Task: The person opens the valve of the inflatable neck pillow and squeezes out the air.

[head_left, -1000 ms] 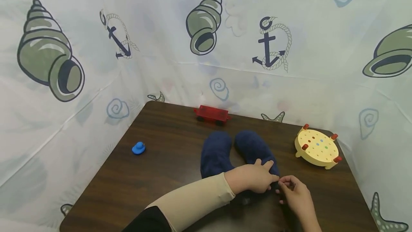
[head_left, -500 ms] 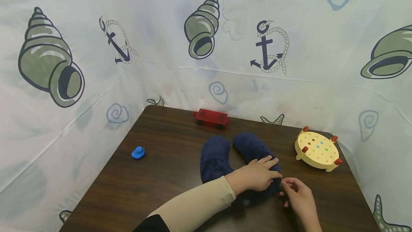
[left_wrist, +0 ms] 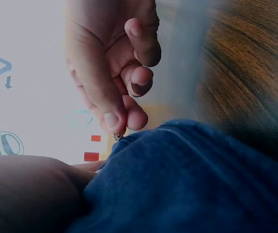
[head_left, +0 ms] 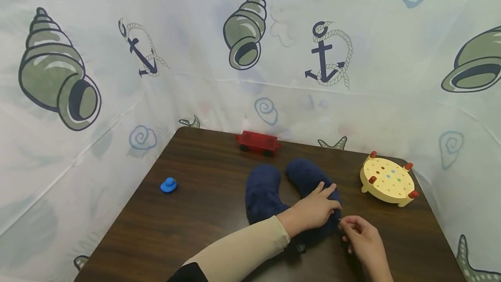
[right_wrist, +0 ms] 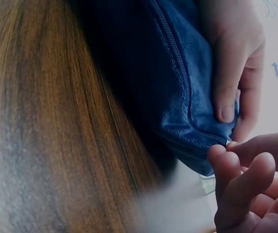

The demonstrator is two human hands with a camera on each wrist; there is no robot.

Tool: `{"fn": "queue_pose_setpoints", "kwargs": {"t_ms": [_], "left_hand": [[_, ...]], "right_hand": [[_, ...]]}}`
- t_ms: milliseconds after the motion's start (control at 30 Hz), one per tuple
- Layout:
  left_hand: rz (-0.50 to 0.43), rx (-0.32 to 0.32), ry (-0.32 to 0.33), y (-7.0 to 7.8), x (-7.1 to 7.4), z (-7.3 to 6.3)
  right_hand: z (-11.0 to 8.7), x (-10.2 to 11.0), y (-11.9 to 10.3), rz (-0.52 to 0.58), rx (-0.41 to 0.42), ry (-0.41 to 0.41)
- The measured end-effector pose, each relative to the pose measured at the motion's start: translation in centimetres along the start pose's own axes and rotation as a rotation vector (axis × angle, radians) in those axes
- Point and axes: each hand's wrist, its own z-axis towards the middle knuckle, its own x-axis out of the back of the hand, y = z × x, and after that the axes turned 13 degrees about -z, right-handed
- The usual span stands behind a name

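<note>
A dark blue U-shaped neck pillow [head_left: 264,186] lies on the brown table. Spread over its right arm is my left hand [head_left: 309,214], in a beige sleeve; seen from the right wrist, the thumb [right_wrist: 225,104] presses the pillow's side and the other fingers go behind its edge. A zipper [right_wrist: 170,41] runs along that side. At the seam's end my right hand [head_left: 364,240] pinches a small metal zipper pull [left_wrist: 117,137] between thumb and forefinger, its remaining fingers loosely curled. The pillow's near bend is partly hidden under the left forearm.
Behind the pillow stands a red toy wagon [head_left: 258,141]. A blue rubber duck [head_left: 168,185] sits to the left. At the far right rests a yellow round pegged toy [head_left: 387,179] with red-tipped legs. A shell-and-anchor printed curtain [head_left: 195,47] surrounds the table.
My left hand has shifted slightly farther up the pillow's right arm, its fingers regrouped. The right hand stays at the zipper's end with only a small movement. The head view has tilted a little.
</note>
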Motion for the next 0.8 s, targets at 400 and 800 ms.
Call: {"fn": "queue_pose_setpoints", "kwargs": {"t_ms": [400, 800], "left_hand": [[-0.141, 0.094, 0.195, -0.7, -0.4, 0.9], [0.04, -0.01, 0.054, 1.5, 3.0, 2.3]], "right_hand": [[-0.5, -0.4, -1.2, -0.072, 0.119, 0.101], [-0.8, -0.1, -1.0, -0.021, 0.155, 0.176]]}}
